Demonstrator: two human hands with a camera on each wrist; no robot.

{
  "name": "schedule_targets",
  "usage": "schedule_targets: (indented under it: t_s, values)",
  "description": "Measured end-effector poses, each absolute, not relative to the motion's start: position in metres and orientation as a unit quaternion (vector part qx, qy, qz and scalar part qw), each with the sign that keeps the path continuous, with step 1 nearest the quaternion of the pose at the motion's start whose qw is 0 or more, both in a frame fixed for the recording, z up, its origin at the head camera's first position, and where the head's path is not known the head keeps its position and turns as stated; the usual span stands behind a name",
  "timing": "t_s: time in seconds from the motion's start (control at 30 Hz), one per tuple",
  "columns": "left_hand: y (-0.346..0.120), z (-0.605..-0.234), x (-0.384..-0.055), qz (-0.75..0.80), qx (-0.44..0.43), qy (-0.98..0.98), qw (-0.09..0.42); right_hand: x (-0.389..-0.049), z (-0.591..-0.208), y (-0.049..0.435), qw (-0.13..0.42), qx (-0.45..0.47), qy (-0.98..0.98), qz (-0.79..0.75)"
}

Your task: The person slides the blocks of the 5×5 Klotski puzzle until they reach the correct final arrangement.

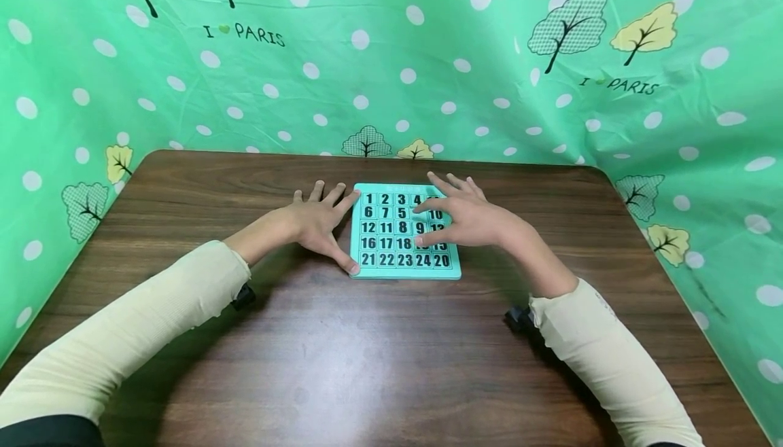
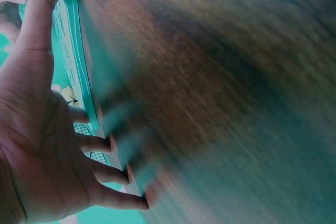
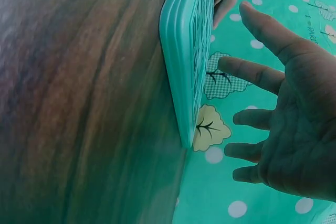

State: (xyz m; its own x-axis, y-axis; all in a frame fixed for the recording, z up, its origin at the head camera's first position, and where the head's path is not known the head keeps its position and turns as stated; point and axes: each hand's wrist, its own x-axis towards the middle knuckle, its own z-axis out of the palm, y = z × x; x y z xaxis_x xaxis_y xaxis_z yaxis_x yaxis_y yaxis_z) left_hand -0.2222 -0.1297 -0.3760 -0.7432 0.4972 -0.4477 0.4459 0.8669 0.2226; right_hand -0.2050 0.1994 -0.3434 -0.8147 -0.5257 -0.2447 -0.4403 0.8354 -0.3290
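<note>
A turquoise sliding number puzzle [image 1: 406,273] lies flat on the table, its square tiles bearing black numbers in rows. My left hand [image 1: 318,223] is spread along its left side, the thumb touching the near-left corner and the index finger the far-left corner. Its other fingertips rest on the wood, as the left wrist view shows. Over the right part of the puzzle hovers my right hand [image 1: 474,219], fingers extended and holding nothing. In the right wrist view, a gap separates that hand from the puzzle's face [image 3: 202,45]. Some upper-right tiles are hidden beneath its fingers.
The dark wooden table [image 1: 342,365] extends around the puzzle on all sides. Behind it hangs a green dotted cloth [image 1: 379,60] printed with trees. Small black devices sit under both wrists, beside the cream sleeves [image 1: 165,304].
</note>
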Motion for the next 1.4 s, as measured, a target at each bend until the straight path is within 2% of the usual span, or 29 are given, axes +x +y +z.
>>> schedule_targets:
  t_s: [0.53,0.77,1.03,1.17,1.3,1.4]
  values:
    - [-0.123,-0.372,-0.223,0.024,0.25,0.934,0.254,-0.208,-0.343,0.205,0.161,-0.241,0.948,-0.131]
    - [-0.124,-0.371,-0.224,0.021,0.249,0.933,0.258,-0.205,-0.351,0.193,0.188,-0.273,0.935,-0.127]
    - [-0.121,-0.37,-0.224,0.015,0.253,0.933,0.255,-0.209,-0.344,0.205,0.182,-0.244,0.946,-0.113]
    - [-0.122,-0.371,-0.226,0.015,0.252,0.933,0.257,-0.212,-0.347,0.186,0.173,-0.269,0.94,-0.119]
    - [-0.123,-0.372,-0.227,0.012,0.246,0.933,0.261,-0.216,-0.35,0.166,0.2,-0.294,0.928,-0.109]
    - [-0.123,-0.373,-0.226,0.014,0.246,0.933,0.264,-0.219,-0.348,0.164,0.206,-0.274,0.935,-0.087]
